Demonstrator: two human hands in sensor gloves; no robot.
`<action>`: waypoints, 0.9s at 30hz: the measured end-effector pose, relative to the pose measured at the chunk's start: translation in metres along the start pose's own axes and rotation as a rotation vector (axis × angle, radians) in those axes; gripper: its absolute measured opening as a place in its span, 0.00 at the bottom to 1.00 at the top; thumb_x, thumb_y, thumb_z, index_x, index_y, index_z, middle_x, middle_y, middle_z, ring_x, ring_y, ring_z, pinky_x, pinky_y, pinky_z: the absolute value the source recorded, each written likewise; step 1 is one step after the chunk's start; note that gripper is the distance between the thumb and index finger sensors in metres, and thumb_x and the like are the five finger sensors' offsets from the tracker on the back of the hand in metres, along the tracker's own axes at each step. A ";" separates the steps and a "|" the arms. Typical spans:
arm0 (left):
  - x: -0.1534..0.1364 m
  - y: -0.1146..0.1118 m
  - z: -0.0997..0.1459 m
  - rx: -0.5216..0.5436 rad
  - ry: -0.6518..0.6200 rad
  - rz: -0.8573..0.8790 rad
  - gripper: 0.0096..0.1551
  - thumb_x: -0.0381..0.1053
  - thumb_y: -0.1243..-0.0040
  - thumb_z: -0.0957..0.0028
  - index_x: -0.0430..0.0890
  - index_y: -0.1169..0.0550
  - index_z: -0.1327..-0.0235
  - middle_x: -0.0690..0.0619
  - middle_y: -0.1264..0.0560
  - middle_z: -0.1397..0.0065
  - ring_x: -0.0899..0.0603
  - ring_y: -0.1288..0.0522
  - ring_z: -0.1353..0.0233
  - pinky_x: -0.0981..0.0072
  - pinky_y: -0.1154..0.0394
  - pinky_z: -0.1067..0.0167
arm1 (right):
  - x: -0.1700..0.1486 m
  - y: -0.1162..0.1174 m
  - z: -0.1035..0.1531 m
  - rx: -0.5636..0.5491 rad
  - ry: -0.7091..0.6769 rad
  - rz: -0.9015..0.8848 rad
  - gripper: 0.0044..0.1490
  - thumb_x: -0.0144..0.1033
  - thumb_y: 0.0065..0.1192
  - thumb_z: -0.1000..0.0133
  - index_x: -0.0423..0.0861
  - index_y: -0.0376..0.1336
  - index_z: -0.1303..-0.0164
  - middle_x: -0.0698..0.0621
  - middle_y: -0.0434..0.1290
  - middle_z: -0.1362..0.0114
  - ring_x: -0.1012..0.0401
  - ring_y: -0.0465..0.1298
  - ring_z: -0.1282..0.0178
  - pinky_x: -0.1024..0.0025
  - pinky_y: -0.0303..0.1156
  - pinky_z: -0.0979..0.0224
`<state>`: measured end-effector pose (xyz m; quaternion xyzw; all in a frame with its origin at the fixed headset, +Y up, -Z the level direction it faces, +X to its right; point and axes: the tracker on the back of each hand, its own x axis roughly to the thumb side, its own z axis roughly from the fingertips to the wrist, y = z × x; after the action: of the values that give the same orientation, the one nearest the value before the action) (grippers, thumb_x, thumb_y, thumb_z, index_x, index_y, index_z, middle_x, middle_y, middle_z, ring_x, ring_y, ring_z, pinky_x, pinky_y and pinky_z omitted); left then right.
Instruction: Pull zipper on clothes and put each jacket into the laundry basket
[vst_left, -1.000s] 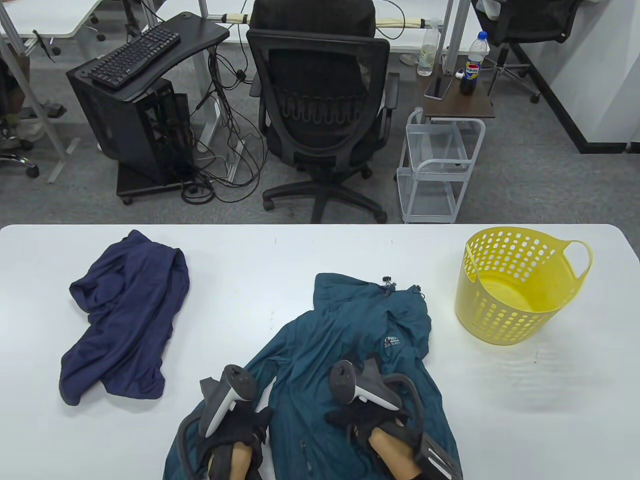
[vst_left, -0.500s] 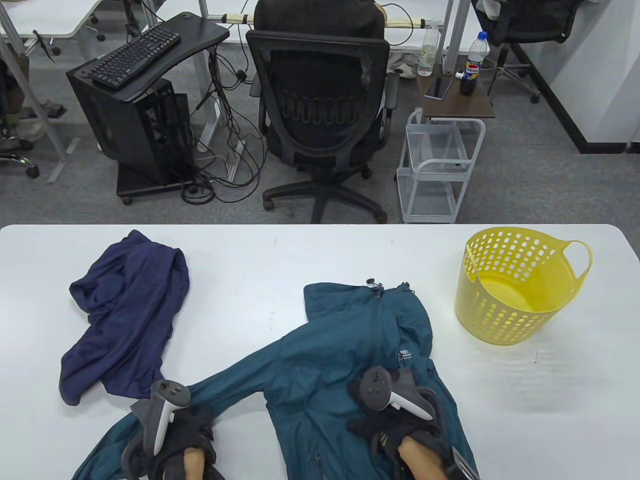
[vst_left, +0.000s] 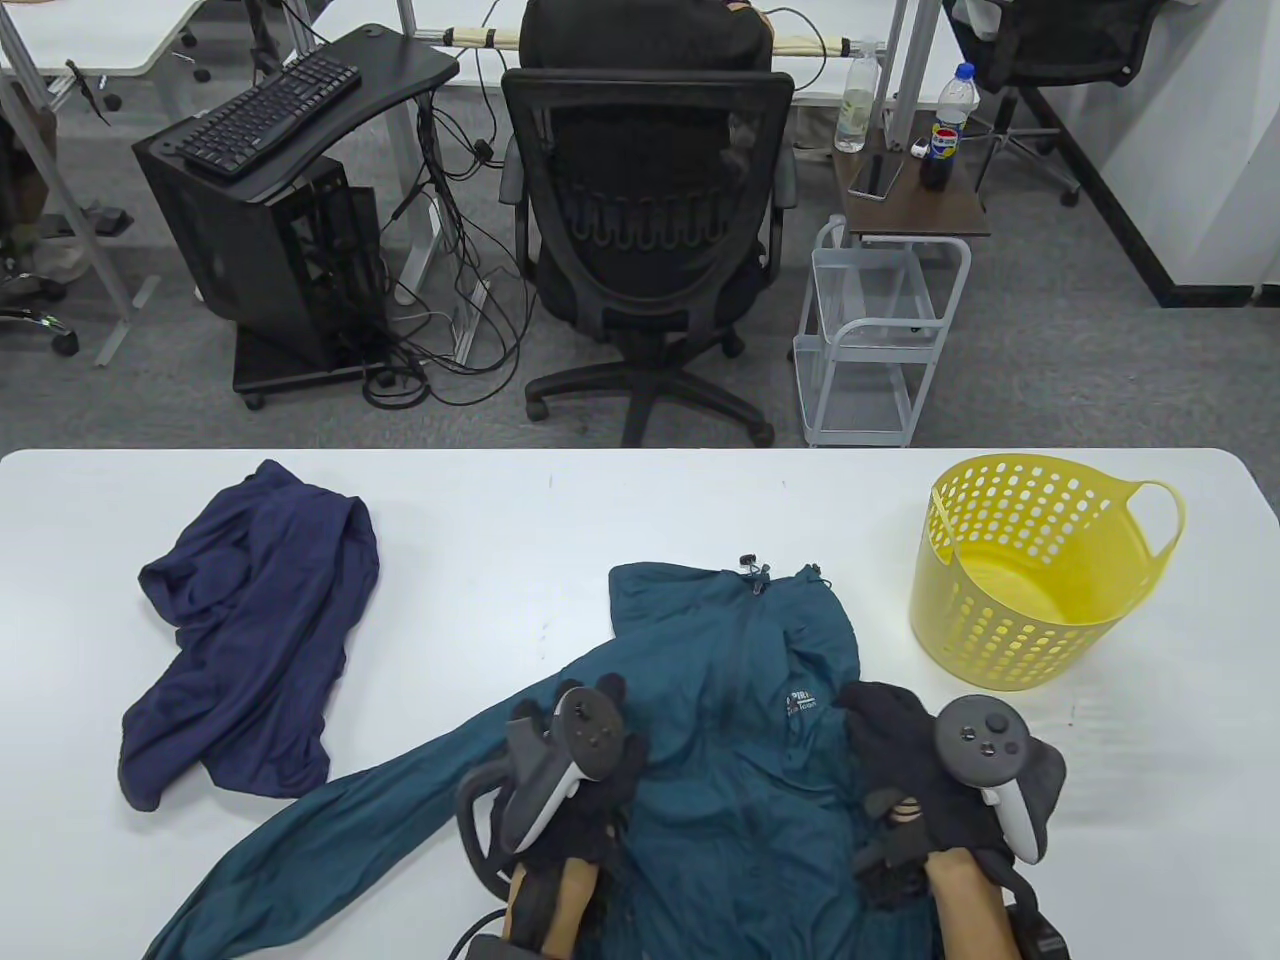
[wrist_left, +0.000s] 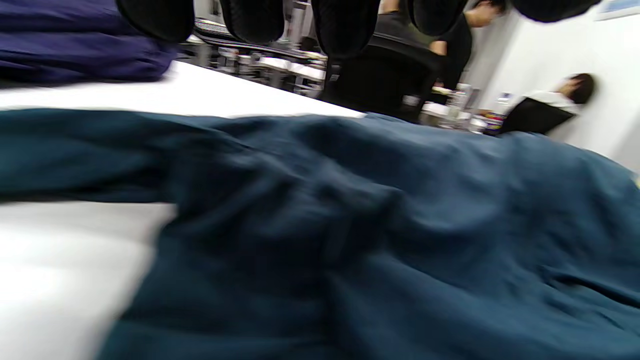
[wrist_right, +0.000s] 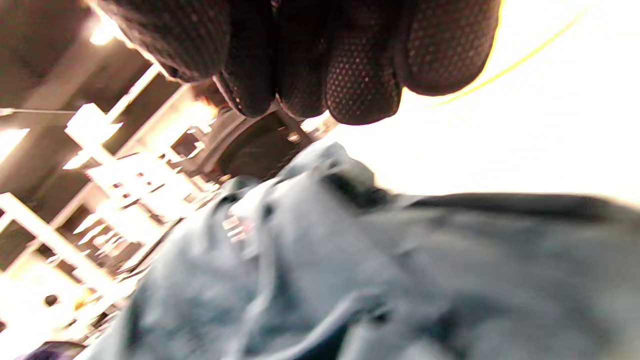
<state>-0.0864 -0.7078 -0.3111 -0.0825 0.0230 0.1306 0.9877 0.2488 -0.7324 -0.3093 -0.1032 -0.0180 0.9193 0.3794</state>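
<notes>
A dark blue jacket (vst_left: 250, 630) lies crumpled well to the left of the teal jacket (vst_left: 720, 700), apart from it, on the white table (vst_left: 500, 520). The teal jacket is spread flat near the front edge, collar pointing away, one sleeve (vst_left: 330, 840) stretched out to its left toward the near edge. The left hand (vst_left: 585, 770) sits over the teal jacket's left shoulder area; from the left wrist view its fingertips (wrist_left: 345, 25) hang straight and spread above the cloth, gripping nothing, so the hand looks relaxed and wide. The right hand (vst_left: 920, 770) is at the teal jacket's right edge, over the fabric; the right wrist view shows its fingers (wrist_right: 360, 65) bunched close together, but I cannot tell whether they pinch the cloth. The yellow laundry basket (vst_left: 1040, 570) stands upright just to the right of the teal jacket, with no clothes in it
</notes>
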 end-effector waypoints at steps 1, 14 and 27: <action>0.009 -0.009 -0.005 -0.002 -0.034 -0.014 0.39 0.73 0.52 0.57 0.72 0.38 0.27 0.60 0.38 0.14 0.34 0.41 0.18 0.32 0.38 0.31 | -0.007 -0.001 -0.003 0.002 0.035 0.009 0.31 0.46 0.62 0.42 0.52 0.67 0.28 0.47 0.69 0.19 0.46 0.75 0.33 0.50 0.72 0.35; 0.010 -0.047 0.011 -0.016 -0.172 -0.015 0.38 0.72 0.50 0.58 0.68 0.34 0.29 0.60 0.32 0.18 0.34 0.38 0.20 0.31 0.37 0.33 | -0.011 0.043 -0.014 0.134 0.086 0.082 0.33 0.46 0.71 0.46 0.53 0.67 0.29 0.53 0.80 0.33 0.46 0.73 0.30 0.43 0.65 0.28; 0.012 -0.034 0.022 -0.048 -0.351 0.370 0.35 0.63 0.54 0.52 0.73 0.42 0.27 0.64 0.38 0.15 0.36 0.43 0.16 0.30 0.40 0.29 | 0.061 0.061 0.029 0.334 -0.414 0.021 0.24 0.42 0.69 0.43 0.62 0.72 0.36 0.58 0.77 0.33 0.47 0.69 0.26 0.36 0.61 0.26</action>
<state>-0.0650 -0.7333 -0.2845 -0.0762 -0.1371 0.3218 0.9337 0.1584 -0.7311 -0.2980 0.1509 0.0578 0.9149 0.3700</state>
